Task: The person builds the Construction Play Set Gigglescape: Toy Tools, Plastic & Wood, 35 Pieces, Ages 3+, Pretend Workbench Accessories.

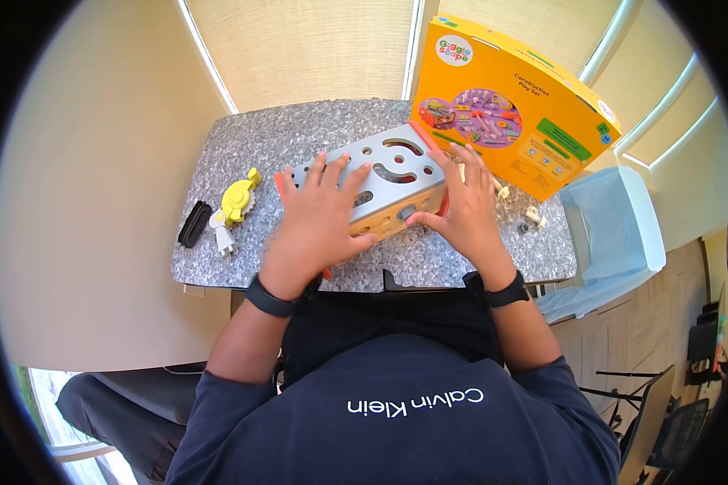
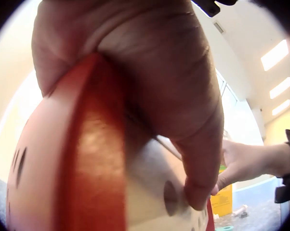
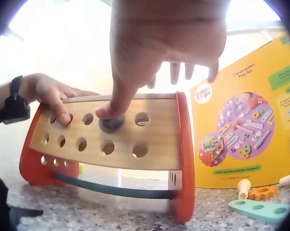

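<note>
A toy workbench stands on the speckled table, its grey perforated top (image 1: 390,192) facing up, between red end panels (image 3: 184,159). Two rows of round holes run along its wooden front (image 3: 89,134). My left hand (image 1: 311,218) rests with spread fingers on the top, its thumb down over the front edge. In the right wrist view, the thumb of my right hand (image 1: 471,206) presses a round grey peg (image 3: 111,126) in the upper row. The other right fingers reach over the right end of the bench.
A yellow play-set box (image 1: 534,97) stands behind at right. Left lie a yellow-and-white toy with a toothed edge (image 1: 237,202) and a black case (image 1: 194,224). Cream bolts (image 1: 535,217), an orange gear (image 3: 263,193) and a teal strip (image 3: 258,210) lie right. A blue-lined bin (image 1: 611,218) adjoins the table.
</note>
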`<state>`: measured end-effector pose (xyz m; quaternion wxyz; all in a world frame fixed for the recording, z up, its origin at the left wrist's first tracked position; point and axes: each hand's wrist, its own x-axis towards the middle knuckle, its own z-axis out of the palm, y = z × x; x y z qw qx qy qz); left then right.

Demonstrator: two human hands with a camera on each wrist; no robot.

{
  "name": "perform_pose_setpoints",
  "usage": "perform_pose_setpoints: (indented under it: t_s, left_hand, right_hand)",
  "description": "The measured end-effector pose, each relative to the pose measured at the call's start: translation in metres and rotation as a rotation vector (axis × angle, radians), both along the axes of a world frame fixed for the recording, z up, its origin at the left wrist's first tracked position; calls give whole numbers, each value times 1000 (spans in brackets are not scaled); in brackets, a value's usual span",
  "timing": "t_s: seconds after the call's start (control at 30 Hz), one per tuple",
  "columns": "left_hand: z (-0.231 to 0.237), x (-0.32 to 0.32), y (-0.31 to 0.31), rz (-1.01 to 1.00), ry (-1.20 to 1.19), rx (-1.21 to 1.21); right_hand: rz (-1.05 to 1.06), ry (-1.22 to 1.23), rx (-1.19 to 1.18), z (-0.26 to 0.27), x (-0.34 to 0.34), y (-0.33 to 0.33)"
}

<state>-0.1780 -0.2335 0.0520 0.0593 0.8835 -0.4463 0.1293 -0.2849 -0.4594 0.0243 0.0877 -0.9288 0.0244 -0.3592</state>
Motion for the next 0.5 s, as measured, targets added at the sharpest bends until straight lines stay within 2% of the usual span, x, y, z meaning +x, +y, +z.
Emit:
perform_pose_setpoints:
  t_s: [0.03, 0.07, 0.13, 0.17, 0.23, 0.27, 0.33, 0.37, 0.43, 0.47, 0.5]
  left_hand:
    - [-1, -10, -8, 76, -20, 33]
    - [-3, -21, -15, 76, -20, 34]
    - [-11, -44, -34, -49, -101, 23]
    - [-19, -50, -45, -46, -102, 23]
    - [-44, -57, -64, -47, -318, -101]
    - [-51, -55, -69, -49, -317, -100]
    - [-61, -50, -81, 38, -430, -177]
    - [-66, -49, -83, 30, -425, -179]
    - [-73, -47, -83, 24, -456, -241]
    - [-72, -47, -82, 28, -481, -249]
    - [-72, -46, -82, 26, -476, -252]
  right_hand:
    - [-24, 69, 98, -5, 1, -3]
    - [-24, 69, 98, -7, 1, -5]
    - [197, 259, 465, -9, 2, -9]
    - [200, 258, 464, -11, 2, -11]
    - [219, 247, 472, -16, 1, -14]
    - [218, 247, 473, -16, 0, -16]
    - [360, 167, 409, -16, -4, -25]
    - [350, 169, 410, -11, -9, -34]
    - [321, 528, 813, 6, -25, -59]
    - [192, 534, 863, 8, -34, -73]
    - [35, 521, 745, 2, -41, -95]
